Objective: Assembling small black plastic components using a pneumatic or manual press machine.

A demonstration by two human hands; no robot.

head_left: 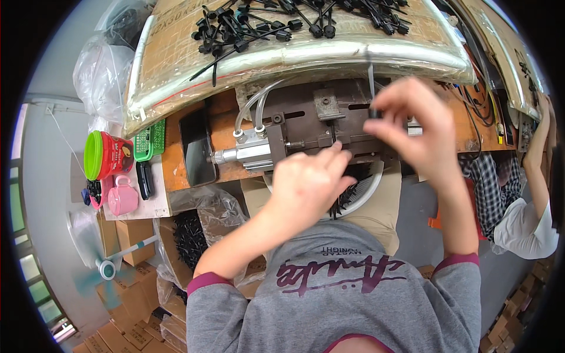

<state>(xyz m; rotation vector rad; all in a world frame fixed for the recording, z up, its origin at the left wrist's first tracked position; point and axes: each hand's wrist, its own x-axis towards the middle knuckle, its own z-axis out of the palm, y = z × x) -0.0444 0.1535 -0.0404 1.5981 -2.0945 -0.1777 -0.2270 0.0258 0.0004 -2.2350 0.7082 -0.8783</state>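
Note:
My right hand (421,126) is raised over the right side of a dark metal fixture (365,126). Its thumb and fingers pinch a black part with a round head (375,113); a thin stem seems to rise from it. My left hand (312,182) lies at the fixture's middle, fingers stretched and thumb apart. Its fingertips touch the front of the clamping spot, below a metal block (327,105); whatever lies under them is hidden. A silver air cylinder (254,154) with clear hoses sits left of that hand. Below, a white basin (371,197) holds black parts, partly covered by my hand.
Similar black stemmed parts (253,26) lie piled on a plastic-wrapped cardboard tray (165,59) behind the fixture. A phone (197,147), red tub (112,156), green basket (150,141) and pink mug (122,197) stand left. A fan (107,269) is lower left; another person (527,217) sits right.

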